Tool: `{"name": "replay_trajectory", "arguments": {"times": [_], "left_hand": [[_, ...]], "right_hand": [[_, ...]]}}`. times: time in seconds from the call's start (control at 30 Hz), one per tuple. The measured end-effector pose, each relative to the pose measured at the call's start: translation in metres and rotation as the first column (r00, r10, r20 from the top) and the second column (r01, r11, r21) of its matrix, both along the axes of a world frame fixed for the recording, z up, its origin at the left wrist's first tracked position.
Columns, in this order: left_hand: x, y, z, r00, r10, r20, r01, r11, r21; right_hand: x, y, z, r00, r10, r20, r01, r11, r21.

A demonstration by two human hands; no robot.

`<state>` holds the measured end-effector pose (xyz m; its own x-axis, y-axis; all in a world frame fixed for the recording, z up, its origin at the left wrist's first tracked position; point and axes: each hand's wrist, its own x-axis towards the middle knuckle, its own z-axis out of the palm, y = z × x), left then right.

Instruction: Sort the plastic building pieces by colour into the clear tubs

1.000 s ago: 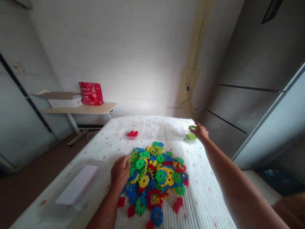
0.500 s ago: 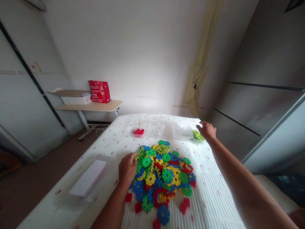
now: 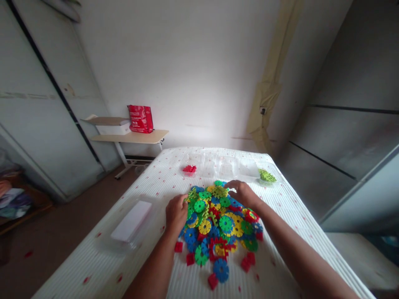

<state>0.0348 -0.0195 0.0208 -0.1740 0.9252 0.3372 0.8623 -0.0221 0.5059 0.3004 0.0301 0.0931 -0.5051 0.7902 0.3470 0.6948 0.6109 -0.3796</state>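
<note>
A heap of plastic interlocking disc pieces (image 3: 226, 224) in green, blue, yellow and red lies on the covered table. My left hand (image 3: 177, 212) is at the heap's left edge, fingers curled and closed at a light-green interlocking piece (image 3: 192, 194); the fingertips are partly hidden. Over the back right of the heap, my right hand (image 3: 243, 193) has its thumb and fingers apart, close to a yellow-green piece (image 3: 220, 191). Behind the heap stands a clear divided tray (image 3: 212, 167), with red pieces (image 3: 189, 169) at its left end and light-green pieces (image 3: 267, 175) at its right.
A clear plastic container with a white slab (image 3: 132, 221) sits left on the white patterned cloth (image 3: 143, 270). Loose red square pieces (image 3: 213, 281) lie along the heap's front. A side table (image 3: 134, 137) with a red bag (image 3: 141, 118) stands by the wall.
My right hand has moved from the light-green pieces in the tray leftward and nearer, to the back of the heap. My left hand stays at the heap's left edge. The camera view has shifted slightly.
</note>
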Motion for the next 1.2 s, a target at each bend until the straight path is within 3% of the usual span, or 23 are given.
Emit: {"name": "replay_trajectory", "arguments": {"times": [0.27, 0.43, 0.53, 0.67, 0.73, 0.87, 1.2], "left_hand": [[-0.001, 0.0, -0.002, 1.0, 0.015, -0.005, -0.015, 1.0, -0.01], [-0.001, 0.001, -0.002, 1.0, 0.012, -0.001, -0.012, 1.0, -0.01], [-0.002, 0.001, -0.003, 1.0, 0.013, 0.005, -0.013, 1.0, 0.002], [-0.002, 0.001, -0.004, 1.0, 0.014, 0.01, -0.014, 1.0, 0.012], [-0.002, 0.001, -0.004, 1.0, 0.009, 0.005, -0.009, 1.0, 0.013], [-0.002, 0.001, -0.004, 1.0, 0.006, 0.003, -0.006, 1.0, 0.019], [-0.001, 0.001, -0.002, 1.0, 0.01, 0.0, -0.01, 1.0, 0.013]], "right_hand": [[-0.027, 0.022, -0.018, 0.979, 0.122, 0.165, -0.108, 0.99, -0.088], [-0.036, 0.027, -0.013, 0.959, 0.085, 0.269, -0.028, 0.977, -0.212], [-0.036, 0.03, -0.012, 0.959, 0.093, 0.266, -0.03, 0.972, -0.232], [-0.03, 0.035, -0.013, 0.983, 0.096, 0.156, -0.07, 0.983, -0.167], [-0.026, 0.035, -0.012, 0.996, 0.041, 0.085, -0.032, 0.994, -0.105], [-0.02, 0.032, -0.009, 0.979, -0.201, 0.01, 0.201, 0.978, -0.05], [-0.038, 0.015, -0.018, 0.873, -0.316, 0.372, 0.35, 0.937, -0.023]]}}
